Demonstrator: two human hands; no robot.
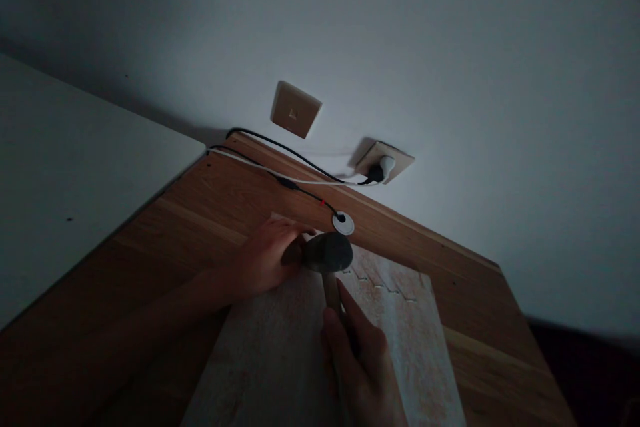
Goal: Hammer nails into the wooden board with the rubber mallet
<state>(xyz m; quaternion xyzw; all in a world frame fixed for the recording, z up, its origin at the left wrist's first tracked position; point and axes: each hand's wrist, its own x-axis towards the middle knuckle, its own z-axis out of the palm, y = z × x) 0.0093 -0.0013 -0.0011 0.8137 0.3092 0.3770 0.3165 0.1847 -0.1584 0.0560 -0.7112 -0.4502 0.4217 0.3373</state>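
Note:
My right hand (363, 360) is wrapped round the handle of a mallet, index finger laid along the shaft. The mallet's dark rounded head (327, 252) sits over the far end of a pale board (270, 353) lying on a wooden desk. My left hand (267, 253) rests on the far left part of the board, beside the mallet head, fingers curled against the board's edge. To the right lies a second pale board (415, 333) with a toothed far edge, up against the first.
The wooden desk (210, 207) meets a white wall (450, 47). A black cable (280, 177) and a white cable run from a wall socket (383, 163) to a round grommet (343, 221). A second wall plate (295, 109) and a white cabinet top (65, 173) are nearby. The room is dim.

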